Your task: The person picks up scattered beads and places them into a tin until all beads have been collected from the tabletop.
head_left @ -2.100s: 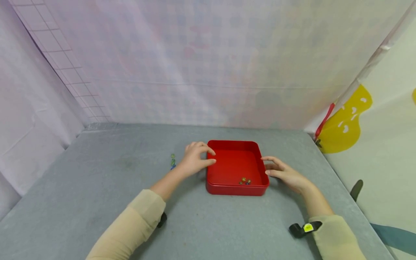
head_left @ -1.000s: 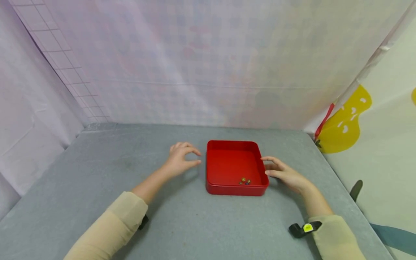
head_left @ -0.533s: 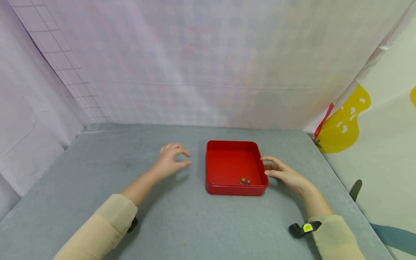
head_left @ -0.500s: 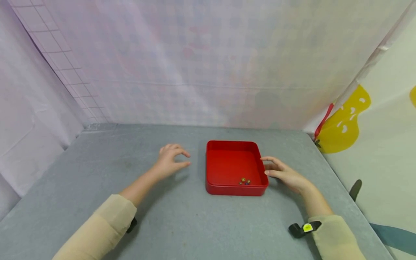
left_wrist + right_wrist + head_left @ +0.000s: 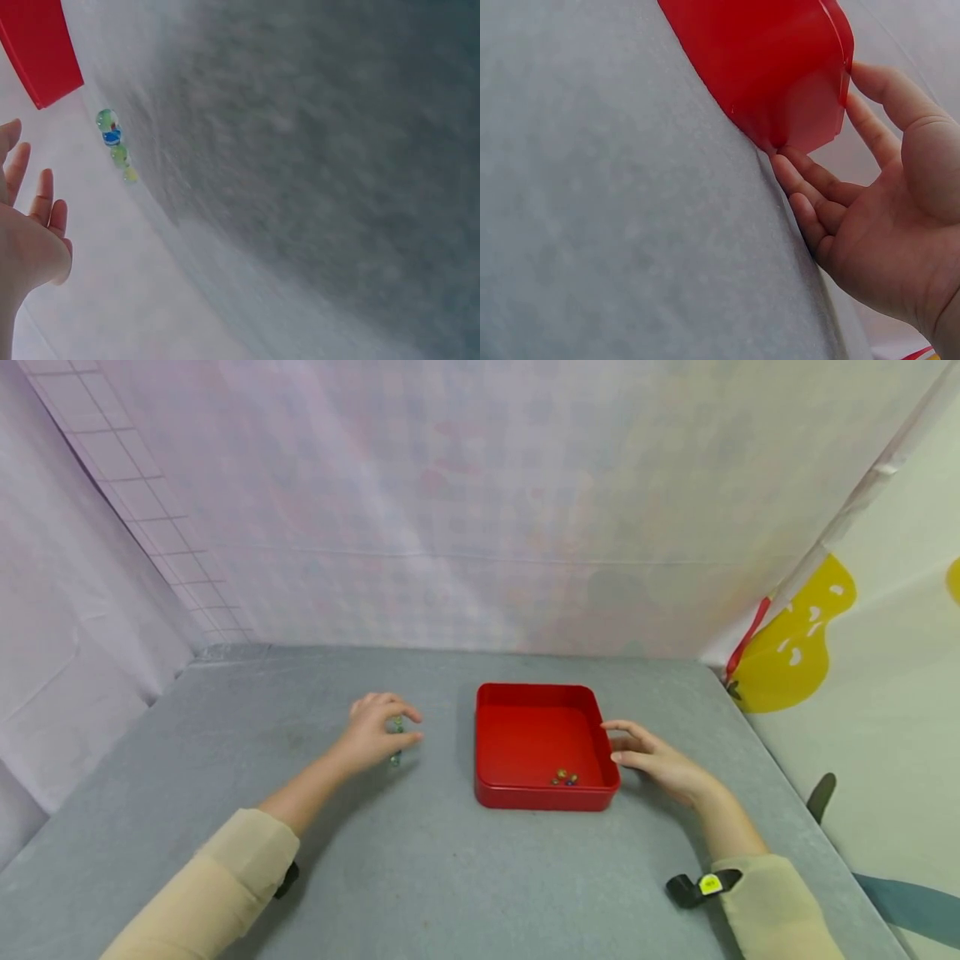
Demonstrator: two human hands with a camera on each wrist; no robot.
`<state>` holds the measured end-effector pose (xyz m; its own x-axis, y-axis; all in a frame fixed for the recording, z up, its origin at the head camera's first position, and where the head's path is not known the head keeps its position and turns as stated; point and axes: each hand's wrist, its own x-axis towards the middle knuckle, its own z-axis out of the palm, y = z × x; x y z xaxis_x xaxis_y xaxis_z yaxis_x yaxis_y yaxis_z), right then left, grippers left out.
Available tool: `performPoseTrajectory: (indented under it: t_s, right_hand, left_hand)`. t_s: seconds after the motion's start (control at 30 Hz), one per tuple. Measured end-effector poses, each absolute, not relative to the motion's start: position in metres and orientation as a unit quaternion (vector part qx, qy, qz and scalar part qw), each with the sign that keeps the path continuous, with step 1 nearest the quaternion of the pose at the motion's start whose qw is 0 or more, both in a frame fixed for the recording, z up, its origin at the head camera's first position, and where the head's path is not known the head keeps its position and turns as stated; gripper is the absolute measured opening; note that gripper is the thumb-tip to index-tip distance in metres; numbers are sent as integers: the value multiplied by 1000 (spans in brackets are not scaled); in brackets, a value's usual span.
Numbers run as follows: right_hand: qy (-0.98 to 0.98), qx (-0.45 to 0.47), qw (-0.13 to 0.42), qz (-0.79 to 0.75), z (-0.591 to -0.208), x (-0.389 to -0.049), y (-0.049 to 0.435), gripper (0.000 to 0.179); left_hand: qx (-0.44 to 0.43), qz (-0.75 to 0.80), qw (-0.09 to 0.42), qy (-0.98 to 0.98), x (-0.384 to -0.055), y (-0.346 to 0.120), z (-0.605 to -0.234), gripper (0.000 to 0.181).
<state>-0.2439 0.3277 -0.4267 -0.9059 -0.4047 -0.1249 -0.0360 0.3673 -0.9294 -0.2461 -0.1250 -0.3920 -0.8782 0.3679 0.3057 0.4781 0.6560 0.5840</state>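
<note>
Sleeve (image 5: 202, 885) of the left arm: cut off by the lower edge. Left camera (image 5: 287, 881): black, mostly hidden behind the sleeve. Left hand (image 5: 363, 739): above the table (image 5: 435, 877), thumb and forefinger held apart, fingers spread in the left wrist view, where the left edge crops it. Row marbles (image 5: 112, 138): four counted, one mainly blue, lined up on the table near the left hand; partly hidden by it in the head view. Tray (image 5: 543, 799): one, red, flat on the table between the hands; cropped in both wrist views. Tray marbles (image 5: 562, 773): about four, toward the tray's near right corner, small and hard to separate. Right hand (image 5: 667, 768): fingers spread, fingertips touching the tray's right side. Right camera (image 5: 685, 892): black, with one yellow-green label (image 5: 709, 884), writing too small to read. Right sleeve (image 5: 776, 906): cut off below.
</note>
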Motion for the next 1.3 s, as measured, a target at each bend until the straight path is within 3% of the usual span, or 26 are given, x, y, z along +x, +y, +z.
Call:
performPoseTrajectory:
  t_s: [1.3]
  right_hand:
    - [816, -133, 163, -538, -425, -244, 326, 55]
  left_hand:
    - [-231, -288, 56, -928, -237, -158, -414, 15]
